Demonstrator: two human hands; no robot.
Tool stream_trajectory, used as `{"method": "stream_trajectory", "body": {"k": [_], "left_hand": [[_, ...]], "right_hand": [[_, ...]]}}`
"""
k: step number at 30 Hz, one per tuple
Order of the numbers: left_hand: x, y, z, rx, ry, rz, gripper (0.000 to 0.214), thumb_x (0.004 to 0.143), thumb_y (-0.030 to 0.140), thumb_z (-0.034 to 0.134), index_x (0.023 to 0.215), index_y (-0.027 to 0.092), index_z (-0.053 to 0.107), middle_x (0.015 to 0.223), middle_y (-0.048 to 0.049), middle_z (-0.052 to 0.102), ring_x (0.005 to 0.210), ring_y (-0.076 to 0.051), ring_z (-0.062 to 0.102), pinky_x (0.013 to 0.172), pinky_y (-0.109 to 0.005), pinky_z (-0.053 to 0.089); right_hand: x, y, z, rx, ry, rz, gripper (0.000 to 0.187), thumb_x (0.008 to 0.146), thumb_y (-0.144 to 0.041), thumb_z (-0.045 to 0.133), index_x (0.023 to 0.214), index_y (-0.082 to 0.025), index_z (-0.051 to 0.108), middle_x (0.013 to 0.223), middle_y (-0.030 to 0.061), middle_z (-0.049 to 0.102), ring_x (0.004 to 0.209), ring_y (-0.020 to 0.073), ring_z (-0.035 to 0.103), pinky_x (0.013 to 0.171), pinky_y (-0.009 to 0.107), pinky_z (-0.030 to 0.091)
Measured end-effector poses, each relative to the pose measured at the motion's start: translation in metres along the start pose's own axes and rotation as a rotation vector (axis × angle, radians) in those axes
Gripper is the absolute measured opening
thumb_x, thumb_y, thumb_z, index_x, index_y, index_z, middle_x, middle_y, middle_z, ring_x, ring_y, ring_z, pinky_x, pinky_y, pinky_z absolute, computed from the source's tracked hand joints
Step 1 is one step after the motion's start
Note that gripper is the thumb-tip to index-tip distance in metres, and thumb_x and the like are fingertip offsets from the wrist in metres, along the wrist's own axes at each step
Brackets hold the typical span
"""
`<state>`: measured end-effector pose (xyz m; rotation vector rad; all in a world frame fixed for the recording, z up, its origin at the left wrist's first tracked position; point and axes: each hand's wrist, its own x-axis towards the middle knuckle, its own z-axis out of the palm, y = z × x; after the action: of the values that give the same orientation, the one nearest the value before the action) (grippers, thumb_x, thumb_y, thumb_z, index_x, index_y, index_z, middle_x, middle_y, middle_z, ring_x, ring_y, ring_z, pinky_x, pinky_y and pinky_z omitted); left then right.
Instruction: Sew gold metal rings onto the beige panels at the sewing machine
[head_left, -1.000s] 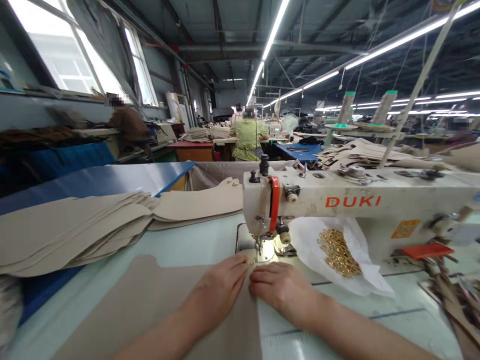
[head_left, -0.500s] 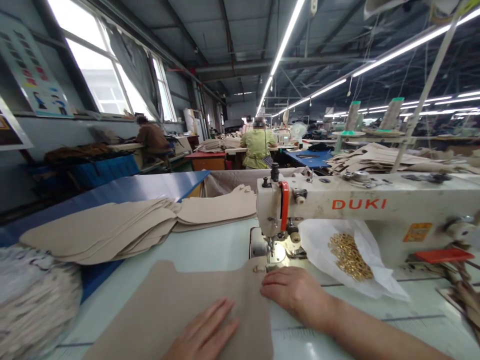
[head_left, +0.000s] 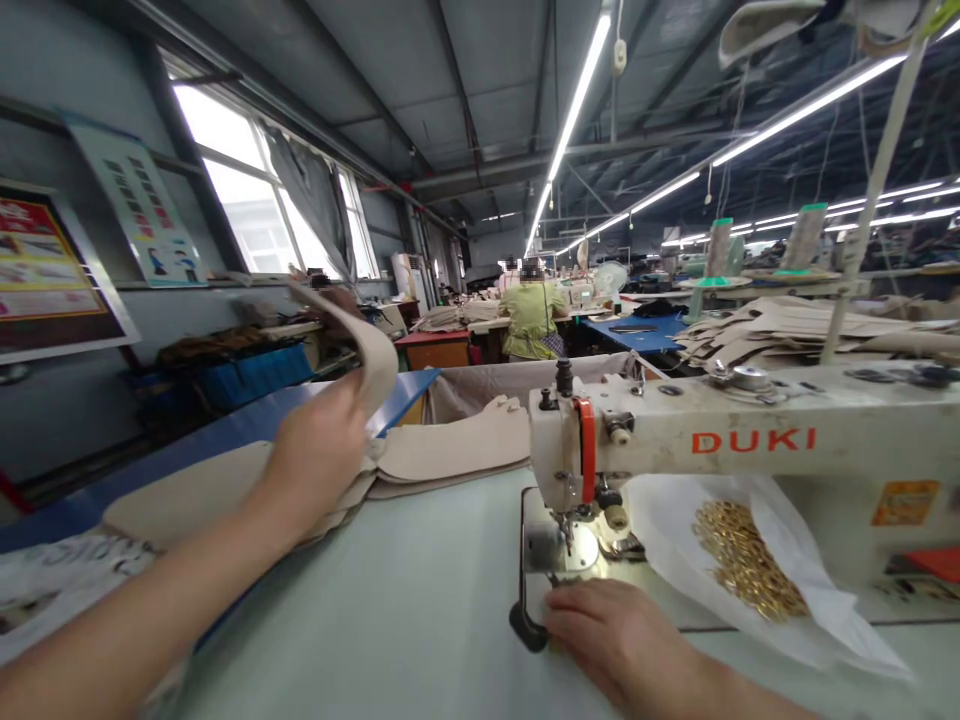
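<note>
My left hand [head_left: 319, 445] reaches out to the left and is closed on the edge of a beige fabric piece [head_left: 379, 362]. That piece is lifted and curls over above a stack of similar beige pieces [head_left: 202, 485], which my forearm partly covers. My right hand [head_left: 619, 630] rests on the machine bed just in front of the needle plate [head_left: 577, 548], its fingers together and bent down. Anything under those fingertips is hidden. Close ahead of them stands the sewing machine [head_left: 757, 425], its needle area lit.
Gold metal rings [head_left: 750, 560] lie on a white sheet [head_left: 667, 510] right of the needle. More beige pieces [head_left: 457, 440] lie behind the bed. At the left is a white printed bundle [head_left: 67, 590]. A person in a yellow-green top [head_left: 529, 315] sits farther back.
The beige piece under both hands has left the tabletop. My left hand has swung up and left, now holding up a beige piece. My right hand stays by the needle. The view has turned left.
</note>
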<state>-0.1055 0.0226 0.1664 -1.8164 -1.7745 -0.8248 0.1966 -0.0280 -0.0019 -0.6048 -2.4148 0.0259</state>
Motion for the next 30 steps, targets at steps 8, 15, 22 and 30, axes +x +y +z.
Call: {"method": "stream_trajectory", "body": {"k": [8, 15, 22, 30], "left_hand": [[-0.005, 0.040, 0.163, 0.008, -0.403, 0.052, 0.036, 0.086, 0.010, 0.036, 0.115, 0.011, 0.057, 0.119, -0.0139, 0.063, 0.113, -0.024, 0.057, 0.096, -0.036, 0.041], [-0.046, 0.038, 0.186, -0.007, -0.510, 0.116, 0.041, 0.092, 0.033, 0.038, 0.128, 0.016, 0.048, 0.139, -0.0121, 0.047, 0.130, -0.024, 0.039, 0.106, -0.042, 0.030], [-0.040, 0.003, 0.129, 0.031, -0.421, 0.088, 0.044, 0.088, 0.032, 0.046, 0.128, 0.016, 0.048, 0.143, -0.0097, 0.041, 0.132, -0.020, 0.036, 0.110, -0.034, 0.024], [-0.019, -0.123, 0.038, 0.162, -0.309, -0.370, 0.044, 0.089, 0.032, 0.046, 0.126, 0.008, 0.047, 0.132, -0.0180, 0.050, 0.126, -0.038, 0.038, 0.102, -0.057, 0.029]], "right_hand": [[-0.005, 0.019, 0.013, -0.099, 0.037, -0.074, 0.022, 0.094, -0.017, 0.039, 0.091, -0.017, 0.061, 0.084, 0.0031, 0.069, 0.075, 0.0142, 0.064, 0.070, 0.023, 0.050], [-0.004, 0.024, 0.024, -0.055, 0.070, -0.108, 0.029, 0.097, -0.020, 0.032, 0.091, -0.018, 0.060, 0.075, 0.0029, 0.066, 0.069, 0.0140, 0.062, 0.064, 0.021, 0.048], [-0.007, 0.026, 0.035, -0.048, 0.226, -0.137, 0.042, 0.099, -0.026, 0.019, 0.088, -0.021, 0.058, 0.068, 0.0017, 0.065, 0.060, 0.0136, 0.060, 0.056, 0.020, 0.045], [-0.009, 0.010, 0.005, -0.004, -0.099, 0.056, 0.024, 0.092, -0.013, 0.037, 0.094, -0.021, 0.059, 0.084, 0.0036, 0.066, 0.079, 0.0161, 0.062, 0.071, 0.023, 0.048]]}}
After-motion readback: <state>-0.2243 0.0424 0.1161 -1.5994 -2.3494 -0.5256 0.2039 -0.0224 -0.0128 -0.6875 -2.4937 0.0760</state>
